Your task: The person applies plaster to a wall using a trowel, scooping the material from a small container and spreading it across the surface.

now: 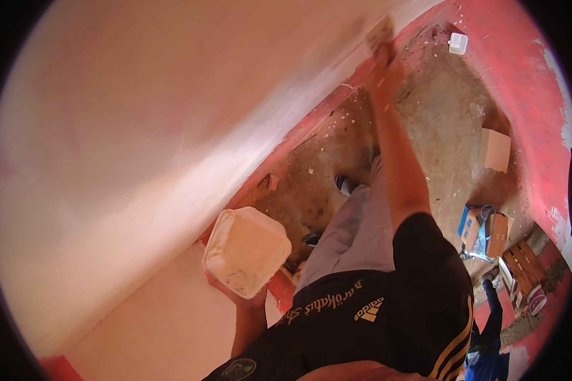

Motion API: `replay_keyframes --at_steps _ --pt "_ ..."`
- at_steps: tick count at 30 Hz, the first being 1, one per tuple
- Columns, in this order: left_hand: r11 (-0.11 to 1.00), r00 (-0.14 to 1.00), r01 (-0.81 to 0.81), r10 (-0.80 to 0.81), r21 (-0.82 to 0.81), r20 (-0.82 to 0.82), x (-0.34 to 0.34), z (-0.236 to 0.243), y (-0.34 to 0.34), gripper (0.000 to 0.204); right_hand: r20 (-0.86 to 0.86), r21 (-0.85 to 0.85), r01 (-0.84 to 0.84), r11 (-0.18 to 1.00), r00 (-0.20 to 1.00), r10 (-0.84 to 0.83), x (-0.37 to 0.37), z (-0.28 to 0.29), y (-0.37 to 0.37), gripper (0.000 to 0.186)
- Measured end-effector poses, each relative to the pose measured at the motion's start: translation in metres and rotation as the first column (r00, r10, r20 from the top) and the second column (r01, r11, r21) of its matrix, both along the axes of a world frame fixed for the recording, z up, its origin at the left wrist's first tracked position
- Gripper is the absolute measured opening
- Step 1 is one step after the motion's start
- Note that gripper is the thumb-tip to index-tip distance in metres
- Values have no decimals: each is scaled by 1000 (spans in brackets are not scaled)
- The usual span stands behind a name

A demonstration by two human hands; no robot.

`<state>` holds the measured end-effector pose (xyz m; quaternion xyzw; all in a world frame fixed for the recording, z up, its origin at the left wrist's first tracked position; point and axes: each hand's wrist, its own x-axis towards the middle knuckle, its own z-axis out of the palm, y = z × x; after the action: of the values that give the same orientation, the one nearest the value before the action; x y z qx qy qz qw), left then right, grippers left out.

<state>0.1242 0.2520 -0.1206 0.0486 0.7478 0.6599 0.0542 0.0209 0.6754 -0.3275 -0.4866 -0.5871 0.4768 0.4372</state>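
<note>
My left hand (232, 289) grips a squarish white plastic tub (246, 247) at the lower middle, with pale, creamy material inside. My right arm stretches up to the pale wall (140, 127), where my right hand (385, 66) is closed on a brownish flat tool (380, 35), smeared by motion, just above the pink band along the wall's foot. The tool's exact kind cannot be made out. Part of my left hand is hidden under the tub. My legs and one shoe show over the stained concrete floor (432, 108).
A small white container (457, 43) lies near the far corner. Along the right pink wall (534, 101) sit a cardboard box (494, 149), an open blue-and-brown box (483, 232), wooden slats (520, 263) and a white bucket (536, 298). Another person (489, 317) in dark and blue clothing is at lower right.
</note>
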Motion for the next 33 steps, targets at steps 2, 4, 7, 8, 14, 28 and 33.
replay_keyframes --at_steps 2,4,7,8,14,28,33 --pt "996 989 -69 62 52 132 -3 7 13 75 90 68 18 997 996 -25 -12 -6 42 42" --pt "963 931 -213 149 165 334 -3 20 31 76 150 67 -89 994 986 78 -23 -11 -1 35" --pt "951 918 -256 185 171 350 -4 19 37 75 101 58 -407 912 911 400 -7 -2 -123 26" --pt "991 972 -104 83 84 220 -3 9 16 74 85 56 -533 844 845 528 7 7 -154 23" --pt "963 960 -135 69 234 270 -4 23 28 62 127 58 -255 965 961 246 18 -15 -75 32" --pt "992 993 103 -98 -73 68 -17 32 43 69 135 96 -447 889 891 433 29 -54 -156 31" --pt "974 991 -24 -8 227 137 -4 16 26 68 32 132 -134 982 991 131 3 6 -65 32"
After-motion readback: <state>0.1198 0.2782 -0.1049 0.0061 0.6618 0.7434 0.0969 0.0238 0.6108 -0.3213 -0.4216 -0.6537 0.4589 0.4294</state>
